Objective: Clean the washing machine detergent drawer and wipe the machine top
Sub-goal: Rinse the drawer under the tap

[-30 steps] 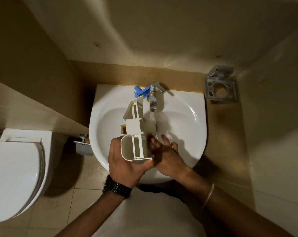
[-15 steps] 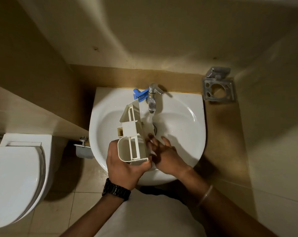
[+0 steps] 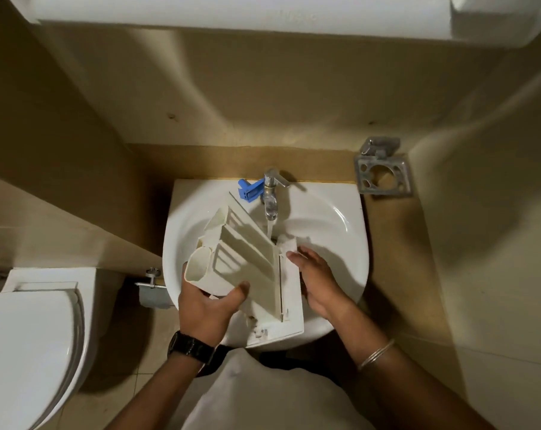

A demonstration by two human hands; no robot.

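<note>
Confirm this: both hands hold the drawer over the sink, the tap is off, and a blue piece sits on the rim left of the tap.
Not quite. The tap is on: the head view shows water running from it into the sink, beside the drawer. The rest stands: the left hand and right hand hold the drawer, and the blue piece sits on the rim left of the tap.

Small home bathroom. A white wall-hung basin (image 3: 340, 218) with a running chrome tap (image 3: 271, 193) is seen beside a white toilet (image 3: 30, 336). A metal toothbrush holder (image 3: 384, 175) is fixed to beige tiled walls; the floor is tiled alike.
</note>
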